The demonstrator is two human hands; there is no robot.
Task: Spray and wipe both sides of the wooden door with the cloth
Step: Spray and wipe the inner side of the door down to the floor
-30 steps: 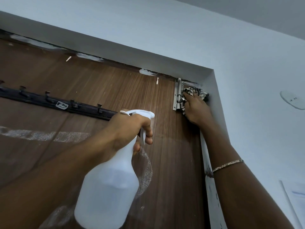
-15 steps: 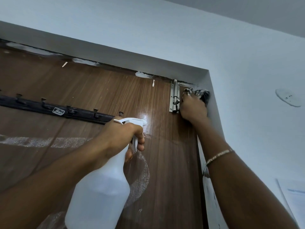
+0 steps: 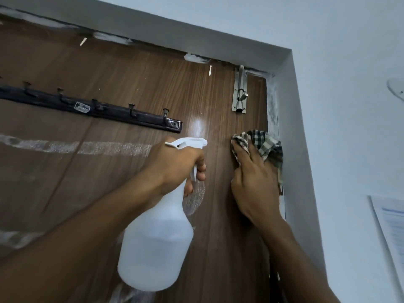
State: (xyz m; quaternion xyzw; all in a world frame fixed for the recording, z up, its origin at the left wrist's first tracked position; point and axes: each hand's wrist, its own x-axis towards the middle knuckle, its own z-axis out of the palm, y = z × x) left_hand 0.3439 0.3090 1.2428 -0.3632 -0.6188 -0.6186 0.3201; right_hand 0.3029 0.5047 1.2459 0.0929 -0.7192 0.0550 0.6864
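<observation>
Black coat-hook rail point(image 3: 91, 110): mounted horiz., slight downward tilt to the right, approx. six pegs visible, small label plate point(image 3: 82, 106) near centre, left end out of frame.

Steel tower bolt point(image 3: 239, 92): vertical, top right corner, just under the head of the grey frame point(image 3: 196, 38); knob sits at mid-length.

White filler smears point(image 3: 196, 58): several along the frame's upper joint, plus one thin drip point(image 3: 209, 70) below.

Wall point(image 3: 349, 51): pale blue-white.

Round white fitting point(image 3: 395, 88): on wall, cut off by right edge, type n/k.

Printed paper sheet point(image 3: 391, 226): on wall, lower right, text illegible.
</observation>
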